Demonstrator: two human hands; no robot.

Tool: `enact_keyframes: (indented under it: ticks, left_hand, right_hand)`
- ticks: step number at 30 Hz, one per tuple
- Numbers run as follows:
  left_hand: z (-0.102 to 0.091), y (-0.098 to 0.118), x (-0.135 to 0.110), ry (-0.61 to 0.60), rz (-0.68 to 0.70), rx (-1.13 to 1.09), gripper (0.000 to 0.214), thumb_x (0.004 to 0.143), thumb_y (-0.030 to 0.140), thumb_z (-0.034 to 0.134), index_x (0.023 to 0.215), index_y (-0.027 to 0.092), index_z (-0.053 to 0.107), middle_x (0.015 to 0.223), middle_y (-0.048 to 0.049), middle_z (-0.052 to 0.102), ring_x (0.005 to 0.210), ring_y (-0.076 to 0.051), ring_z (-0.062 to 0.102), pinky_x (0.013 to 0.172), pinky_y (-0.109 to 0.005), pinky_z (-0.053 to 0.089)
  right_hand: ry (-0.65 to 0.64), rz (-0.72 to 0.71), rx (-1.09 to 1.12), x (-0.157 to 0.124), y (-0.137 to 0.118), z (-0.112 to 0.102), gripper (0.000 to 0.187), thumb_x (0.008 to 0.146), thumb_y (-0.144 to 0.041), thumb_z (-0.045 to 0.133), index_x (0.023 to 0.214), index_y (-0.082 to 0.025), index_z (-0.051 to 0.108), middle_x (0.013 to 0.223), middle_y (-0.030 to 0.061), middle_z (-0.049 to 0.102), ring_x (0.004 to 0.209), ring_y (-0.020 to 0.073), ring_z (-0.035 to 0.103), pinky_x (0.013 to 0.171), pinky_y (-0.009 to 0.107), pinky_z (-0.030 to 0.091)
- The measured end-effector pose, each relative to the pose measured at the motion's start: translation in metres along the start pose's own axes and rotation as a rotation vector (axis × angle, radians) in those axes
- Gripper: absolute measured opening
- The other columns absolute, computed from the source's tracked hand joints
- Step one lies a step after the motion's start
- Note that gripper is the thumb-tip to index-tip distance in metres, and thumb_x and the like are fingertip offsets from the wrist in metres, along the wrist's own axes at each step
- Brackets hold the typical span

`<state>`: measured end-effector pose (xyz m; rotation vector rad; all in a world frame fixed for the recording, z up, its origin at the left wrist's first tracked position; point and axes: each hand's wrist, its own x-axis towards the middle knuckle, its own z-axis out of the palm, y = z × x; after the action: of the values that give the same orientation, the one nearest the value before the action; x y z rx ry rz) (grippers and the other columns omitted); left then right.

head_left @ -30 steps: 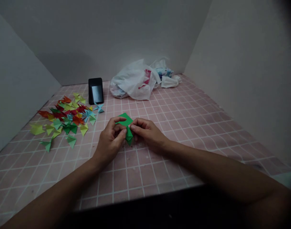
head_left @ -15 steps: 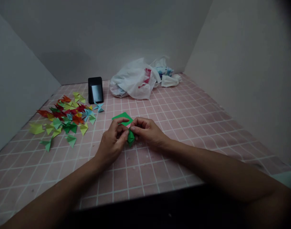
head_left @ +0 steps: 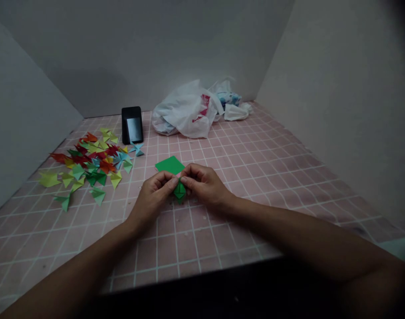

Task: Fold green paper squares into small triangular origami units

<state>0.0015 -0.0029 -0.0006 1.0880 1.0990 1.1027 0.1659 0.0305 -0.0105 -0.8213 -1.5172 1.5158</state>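
A small piece of folded green paper [head_left: 179, 192] is pinched between my two hands near the middle of the table. My left hand [head_left: 157, 191] grips its left side with thumb and forefinger. On the other side, my right hand [head_left: 204, 185] holds it the same way, fingertips close to those of the left. The upper part of the folded paper is hidden by my fingers. Just beyond my hands lies flat green paper [head_left: 171, 164], its near right corner partly covered by the right hand.
Many colourful folded paper pieces [head_left: 96, 178] lie heaped at the left. Behind them a black phone [head_left: 132, 125] leans upright. A white plastic bag [head_left: 185, 110] and a blue-and-white packet [head_left: 229, 98] rest at the back, on a pink checked tablecloth [head_left: 255, 168]. Walls enclose three sides.
My left forefinger, raised before, has come down onto the folded green paper, which now faces me more squarely. The right hand has barely moved.
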Motion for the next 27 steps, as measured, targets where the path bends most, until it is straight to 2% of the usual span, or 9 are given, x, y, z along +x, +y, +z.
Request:
enact_keyframes:
  ticks: [10, 15, 27]
  left_hand:
    - [0.0056, 0.0002, -0.0022, -0.011, -0.067, -0.187, 0.019, 0.078, 0.03, 0.077, 0.076, 0.015, 0.065, 0.069, 0.0009, 0.063, 0.063, -0.01, 0.057, 0.06, -0.022, 0.048]
    - [0.0039, -0.0011, -0.0014, 0.002, -0.056, -0.164, 0.02, 0.078, 0.031, 0.078, 0.076, 0.016, 0.065, 0.071, 0.0015, 0.061, 0.064, -0.01, 0.055, 0.061, -0.021, 0.046]
    - [0.0027, -0.0052, 0.0013, 0.022, 0.052, 0.03, 0.02, 0.084, 0.035, 0.071, 0.081, 0.017, 0.064, 0.074, 0.0013, 0.061, 0.066, -0.011, 0.054, 0.062, -0.023, 0.045]
  right_hand:
    - [0.031, -0.101, -0.148, -0.0005, 0.0011, -0.0008, 0.014, 0.087, -0.028, 0.062, 0.078, -0.018, 0.055, 0.072, -0.0023, 0.054, 0.067, 0.0118, 0.049, 0.062, 0.027, 0.041]
    - [0.044, -0.127, -0.167, -0.0012, 0.0022, -0.0002, 0.015, 0.087, -0.028, 0.061, 0.077, -0.019, 0.055, 0.072, -0.002, 0.054, 0.068, 0.0121, 0.049, 0.063, 0.027, 0.04]
    - [0.052, -0.043, -0.058, -0.0023, 0.0014, 0.0027, 0.018, 0.085, -0.031, 0.063, 0.077, -0.019, 0.054, 0.069, -0.0035, 0.053, 0.061, 0.0102, 0.048, 0.057, 0.025, 0.039]
